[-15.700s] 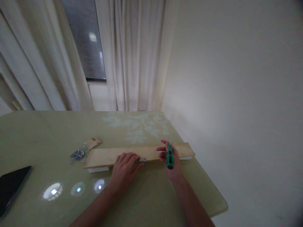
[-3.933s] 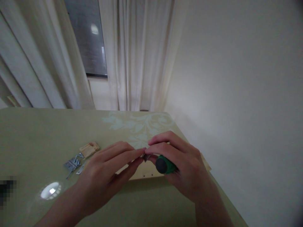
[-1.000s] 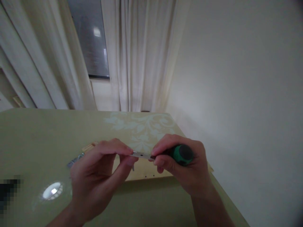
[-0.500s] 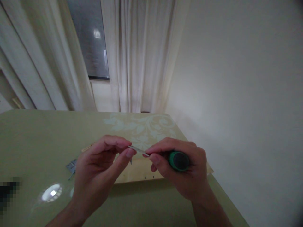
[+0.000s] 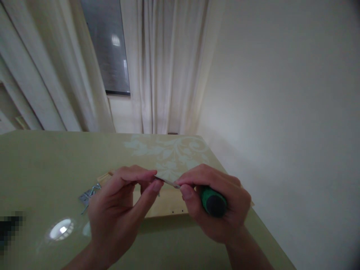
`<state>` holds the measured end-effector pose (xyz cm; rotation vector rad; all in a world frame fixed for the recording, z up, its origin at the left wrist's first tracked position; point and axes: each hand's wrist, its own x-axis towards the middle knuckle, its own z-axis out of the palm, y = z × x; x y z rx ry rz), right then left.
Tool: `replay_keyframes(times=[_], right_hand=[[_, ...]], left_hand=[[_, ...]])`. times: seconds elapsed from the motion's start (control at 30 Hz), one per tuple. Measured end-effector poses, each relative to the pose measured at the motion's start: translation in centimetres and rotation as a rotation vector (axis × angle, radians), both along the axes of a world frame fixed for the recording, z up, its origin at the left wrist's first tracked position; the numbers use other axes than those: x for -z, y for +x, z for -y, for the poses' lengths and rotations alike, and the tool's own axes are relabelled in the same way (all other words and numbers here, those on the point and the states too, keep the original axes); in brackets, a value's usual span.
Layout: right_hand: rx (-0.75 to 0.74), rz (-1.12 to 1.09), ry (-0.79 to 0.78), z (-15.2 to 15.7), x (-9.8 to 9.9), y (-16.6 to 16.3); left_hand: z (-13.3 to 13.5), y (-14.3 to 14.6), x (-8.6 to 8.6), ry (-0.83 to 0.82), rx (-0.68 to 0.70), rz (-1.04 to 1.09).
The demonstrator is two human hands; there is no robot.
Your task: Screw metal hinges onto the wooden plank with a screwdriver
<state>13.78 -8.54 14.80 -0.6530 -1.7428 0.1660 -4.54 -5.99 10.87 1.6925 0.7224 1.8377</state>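
My left hand [image 5: 120,208] and my right hand [image 5: 216,204] are raised above the table, fingertips almost meeting. Between them they pinch a small flat metal plate [image 5: 168,182] with a screw hanging under its left end. My right hand also wraps a green and black screwdriver [image 5: 212,200], its butt end facing me. Behind the hands a light wooden board [image 5: 165,204] lies on the table, with small holes near its front edge, mostly hidden.
A yellow-green table [image 5: 42,168] with a pale leaf pattern carries loose metal hinges and screws [image 5: 89,194] at the left. A dark pixelated object [image 5: 8,228] sits at the left edge. Curtains and a window stand behind; the table's right edge drops beside a bare wall.
Over the last second the screwdriver's handle has swung down and towards me. The metal plate stays pinched between both hands, slightly tilted. Earlier the plate lay at the board's front edge.
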Motion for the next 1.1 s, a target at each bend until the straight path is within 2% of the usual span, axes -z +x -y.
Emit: replay_keyframes(times=[0.23,0.53,0.63,0.73,0.8,0.93,1.1], right_hand=[[-0.032,-0.022,0.083,-0.2,0.3,-0.3],[0.002,-0.065,0.018,-0.1,0.7,-0.3],[0.098,-0.09,-0.033,-0.2,0.9,-0.2],[0.183,-0.1,-0.094,-0.3,0.9,0.3],[0.181,-0.086,-0.177,-0.3,0.7,0.8],[0.117,-0.013,-0.334,0.2,0.0,1.7],[0.163,0.002,-0.357,1.2,-0.7,1.5]], left_hand=[[0.1,0.3,0.0,0.03,-0.04,-0.018],[-0.3,0.3,0.4,0.118,-0.013,-0.016],[-0.7,-0.2,0.4,0.165,0.058,-0.054],[-1.2,-1.2,0.1,0.22,0.205,-0.171],[-1.5,-1.9,-0.4,0.233,0.283,-0.288],[-1.8,-3.1,-1.8,0.246,0.344,-0.489],[-1.8,-3.6,-2.8,0.185,0.434,-0.511]])
